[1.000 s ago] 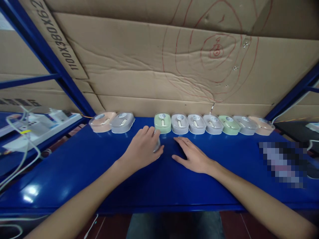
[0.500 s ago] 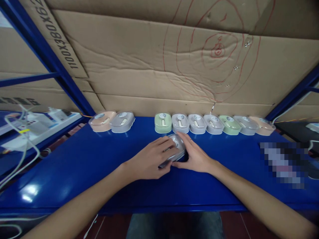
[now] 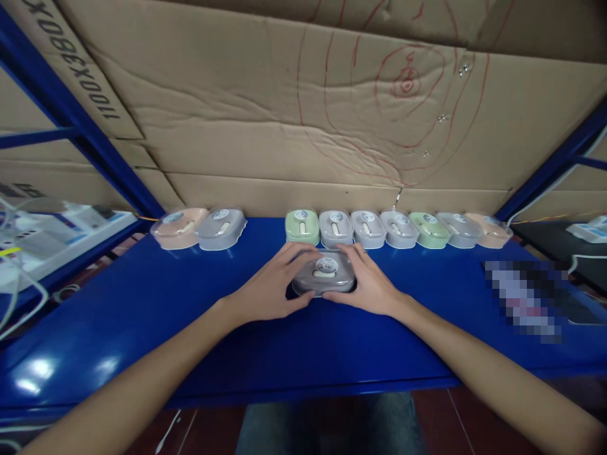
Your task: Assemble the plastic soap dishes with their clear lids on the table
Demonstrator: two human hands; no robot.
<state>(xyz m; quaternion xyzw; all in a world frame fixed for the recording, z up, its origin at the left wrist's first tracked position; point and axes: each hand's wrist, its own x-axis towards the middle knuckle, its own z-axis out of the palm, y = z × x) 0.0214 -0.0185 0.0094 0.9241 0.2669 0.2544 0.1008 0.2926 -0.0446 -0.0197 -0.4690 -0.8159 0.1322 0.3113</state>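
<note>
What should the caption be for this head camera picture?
Both hands, left hand and right hand, grip a grey case on a blue shelf.

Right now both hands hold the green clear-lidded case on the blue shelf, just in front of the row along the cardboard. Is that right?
Not quite. The case between the left hand and right hand is grey, not green, as the head view shows. The green case sits untouched in the row behind. The rest holds: it lies on the blue shelf, in front of the row.

Glossy blue painted metal bench (image 3: 142, 328) with bright glare spots, small grey translucent plastic case (image 3: 324, 277) with smooth shiny lid, pastel plastic cases in a row (image 3: 398, 229), creased matt brown corrugated cardboard sheets (image 3: 265, 126) scrawled in red marker
</note>
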